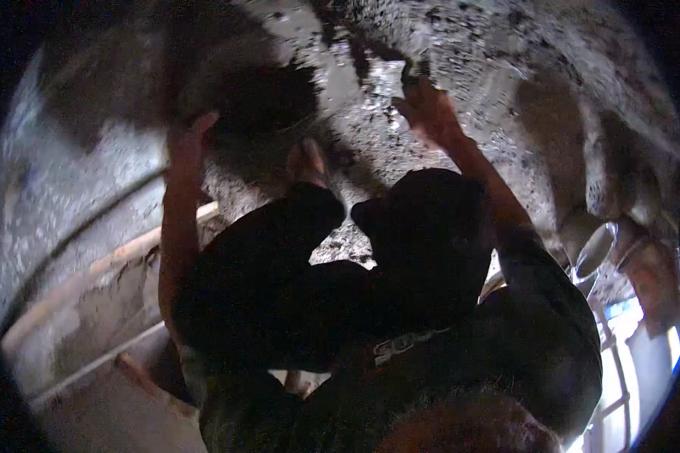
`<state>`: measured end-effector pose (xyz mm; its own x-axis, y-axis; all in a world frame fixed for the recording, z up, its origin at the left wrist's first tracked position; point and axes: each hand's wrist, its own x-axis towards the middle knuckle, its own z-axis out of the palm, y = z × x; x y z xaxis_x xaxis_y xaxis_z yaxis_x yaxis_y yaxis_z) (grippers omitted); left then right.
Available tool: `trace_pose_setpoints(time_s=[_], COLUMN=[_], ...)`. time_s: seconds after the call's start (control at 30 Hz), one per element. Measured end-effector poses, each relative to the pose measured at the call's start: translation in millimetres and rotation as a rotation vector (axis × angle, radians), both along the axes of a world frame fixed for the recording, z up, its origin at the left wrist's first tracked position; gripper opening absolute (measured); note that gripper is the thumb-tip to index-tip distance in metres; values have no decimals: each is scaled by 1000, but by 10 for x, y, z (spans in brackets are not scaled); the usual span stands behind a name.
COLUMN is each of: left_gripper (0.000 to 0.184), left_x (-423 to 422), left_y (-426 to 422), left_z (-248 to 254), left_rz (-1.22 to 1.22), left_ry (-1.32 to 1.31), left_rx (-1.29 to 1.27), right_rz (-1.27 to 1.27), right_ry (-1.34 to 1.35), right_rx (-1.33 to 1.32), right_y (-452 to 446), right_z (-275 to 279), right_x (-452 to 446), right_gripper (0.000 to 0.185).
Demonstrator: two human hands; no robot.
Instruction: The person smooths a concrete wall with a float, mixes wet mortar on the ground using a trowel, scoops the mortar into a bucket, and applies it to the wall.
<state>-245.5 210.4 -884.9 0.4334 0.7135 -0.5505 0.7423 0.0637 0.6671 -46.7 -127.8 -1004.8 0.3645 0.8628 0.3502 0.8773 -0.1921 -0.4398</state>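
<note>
My right hand [429,115] reaches forward over a wet, gritty grey surface [491,90] that looks like mortar or mud. Its fingers are bent around something dark at their tips, blurred and too dim to name; a bright wet patch shines just left of it. My left hand [192,137] is at the left, beside a deep shadow. Its thumb sticks out, but the other fingers are lost in the dark, so any held thing is hidden. A bare foot [307,161] rests on the gritty ground between the hands, below dark-clothed knees [431,219].
On the left, a wooden strip [121,257] runs along a rough grey slab [83,189]. A pale, round-rimmed vessel [595,251] and a brownish pipe-like piece [652,283] are at the right. Bright light enters past bars [619,377] at the lower right.
</note>
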Motion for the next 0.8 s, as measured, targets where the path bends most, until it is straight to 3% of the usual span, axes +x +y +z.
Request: trace_pose_setpoints(time_s=[0.07, 0.1, 0.17, 0.2, 0.23, 0.3, 0.33, 0.37, 0.4, 0.43, 0.47, 0.5, 0.57, 0.6, 0.67, 0.73, 0.8], left_gripper=[41, 41, 47, 47, 44, 40, 41, 42, 42, 55, 62, 69, 75, 77, 77, 77, 77], left_x=[28, -52, -220, -263, -257, -290, -272, -300, -328, -436, -428, -425, -307, -274, -215, -176, -208], left_y=[-90, -25, 17, 22, -10, -59, -239, -309, -378, -422, -461, -497, -651, -685, -711, -743, -746], left_z=[44, 50, -80, -197, -267, -305, -123, -143, -164, -388, -430, -481, -333, -308, -268, -230, -176], left_rz=[-178, -155, -781, -773, -502, -219, -150, -123, -96, 107, 209, 312, 274, 260, 248, 246, 246], left_ry=[-214, -212, 14, 13, -142, -289, -173, -112, -52, -91, -111, -134, -269, -313, -350, -365, -372], left_rx=[163, 180, 605, 605, 229, -148, -150, -160, -172, -202, -223, -239, -214, -210, -215, -234, -237], right_rz=[-161, -224, 102, 260, 264, 190, 139, 94, 76, 65, 32, -16, -106, 43, 81, 138, 239], right_ry=[324, 621, 294, 145, 142, 149, 33, 245, 199, 146, -13, -9, -9, -110, 372, 512, 844], right_rx=[-206, -164, -56, -112, -115, -231, -218, -265, -162, -57, -73, -148, -305, -259, -239, -217, -152], right_y=[276, 368, 473, 531, 572, 696, 699, 712, 630, 533, 429, 349, 192, 125, 163, 391, 712], right_z=[562, 549, 393, 297, 371, 564, 739, 757, 832, 873, 841, 858, 892, 791, 585, 229, -271], right_x=[-96, -201, -181, -81, -87, -57, 62, 214, 377, 549, 701, 765, 896, 948, 924, 897, 946], right_gripper=[28, 24, 27, 29, 29, 29, 30, 30, 28, 26, 26, 28, 33, 33, 32, 35, 32])
